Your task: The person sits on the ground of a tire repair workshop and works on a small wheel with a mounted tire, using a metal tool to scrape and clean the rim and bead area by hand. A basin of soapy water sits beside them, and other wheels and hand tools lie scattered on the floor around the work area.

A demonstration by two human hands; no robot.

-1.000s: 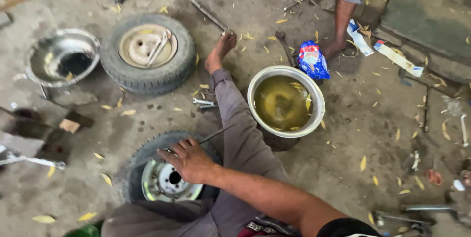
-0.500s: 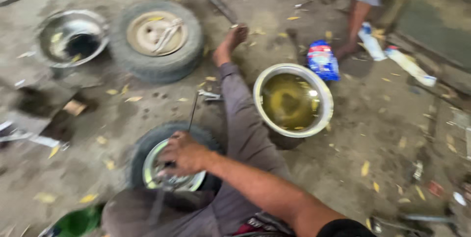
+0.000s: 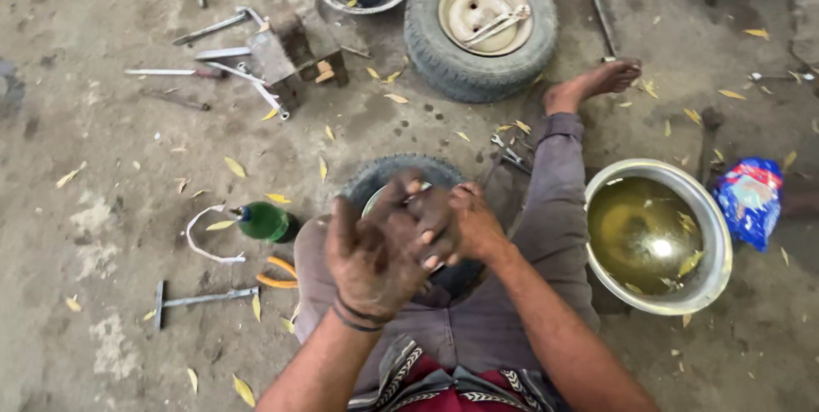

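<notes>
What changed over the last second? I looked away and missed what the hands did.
The left hand has come into view and now meets the right hand over the small tyre between the legs; earlier only the right hand rested there. The steel bowl of yellowish liquid and the far tyre stayed put.

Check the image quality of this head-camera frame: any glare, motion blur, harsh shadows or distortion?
Head view: soft, even daylight with no hard shadows. One bright glare spot sits on the liquid in the round metal basin. The raised grimy left hand is slightly blurred; the right hand and the small black tyre behind them read sharper. Wide-angle stretching shows toward the edges of the concrete floor.
</notes>
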